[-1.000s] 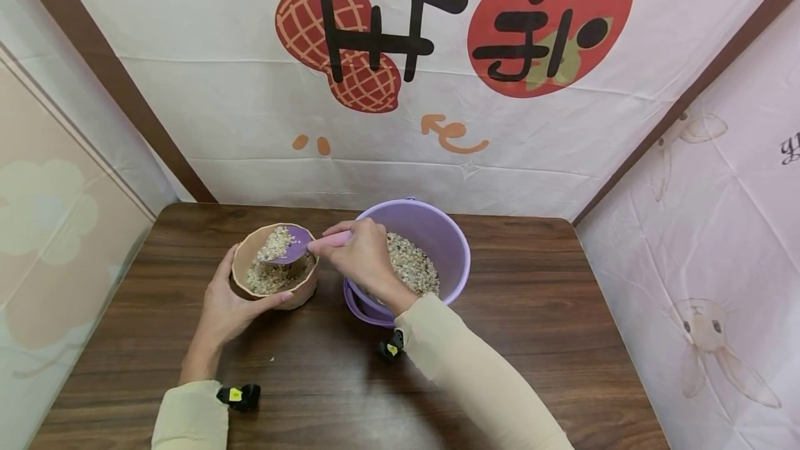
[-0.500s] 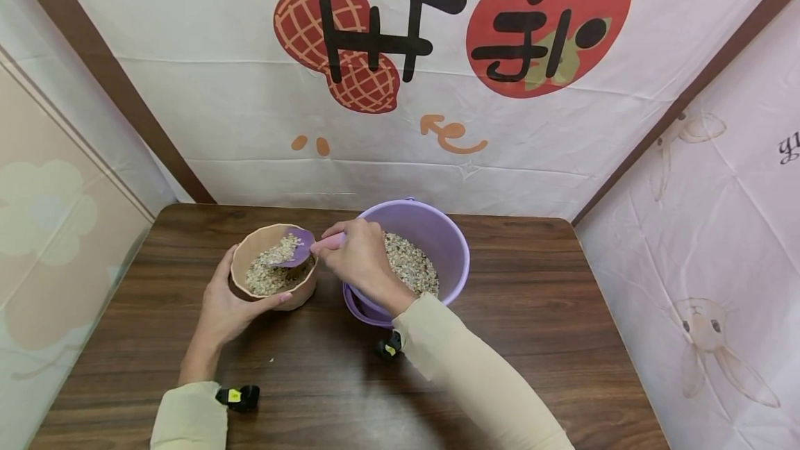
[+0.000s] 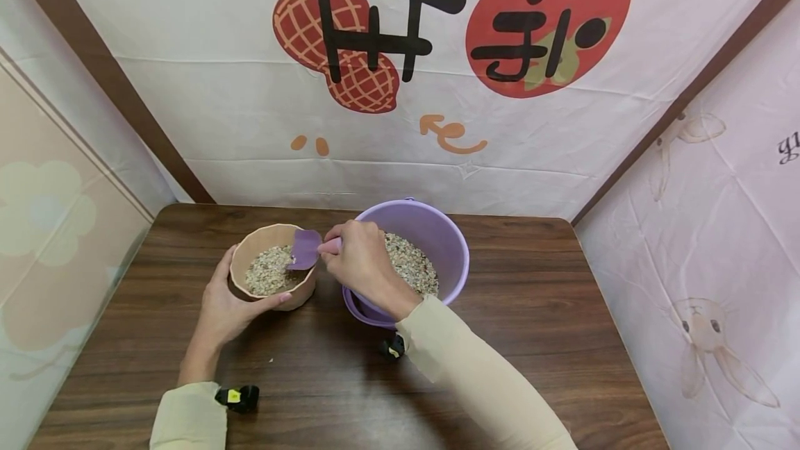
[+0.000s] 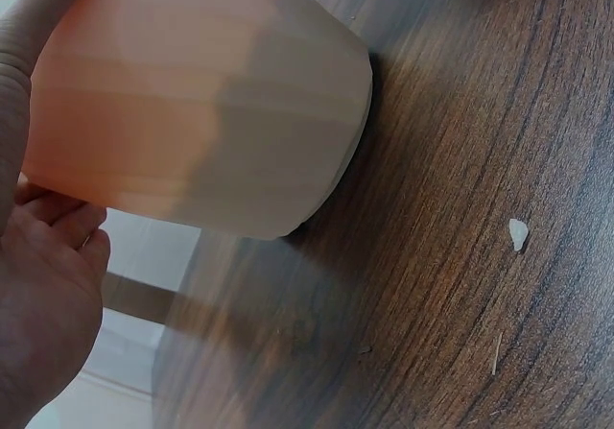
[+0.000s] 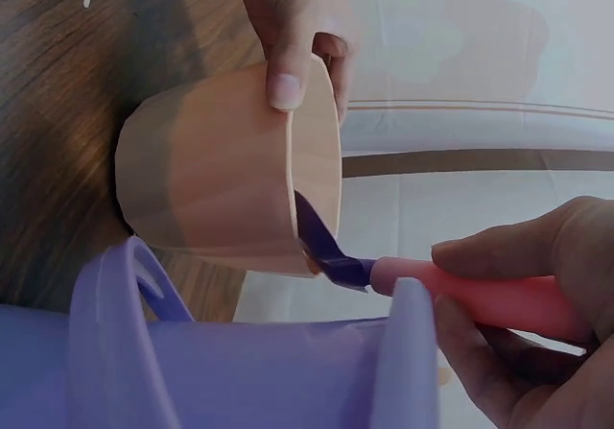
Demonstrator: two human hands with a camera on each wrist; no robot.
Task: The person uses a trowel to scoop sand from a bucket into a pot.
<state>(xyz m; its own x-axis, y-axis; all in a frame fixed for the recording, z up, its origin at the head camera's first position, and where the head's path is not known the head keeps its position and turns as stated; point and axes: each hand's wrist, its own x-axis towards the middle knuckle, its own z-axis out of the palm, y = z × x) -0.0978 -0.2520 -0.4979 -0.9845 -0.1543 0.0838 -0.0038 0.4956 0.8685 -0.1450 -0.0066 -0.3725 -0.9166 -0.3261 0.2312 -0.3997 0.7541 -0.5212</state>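
Purple scoop gripped by right hand dips into tan pot left hand holds.

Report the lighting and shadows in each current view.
Head: fairly even light, with a soft shadow darkening the table in front of the purple bucket; left wrist: a shadow edge crosses the tan bowl, pinker on its lit side; right wrist: dimmer, the bowl's base end darkened.
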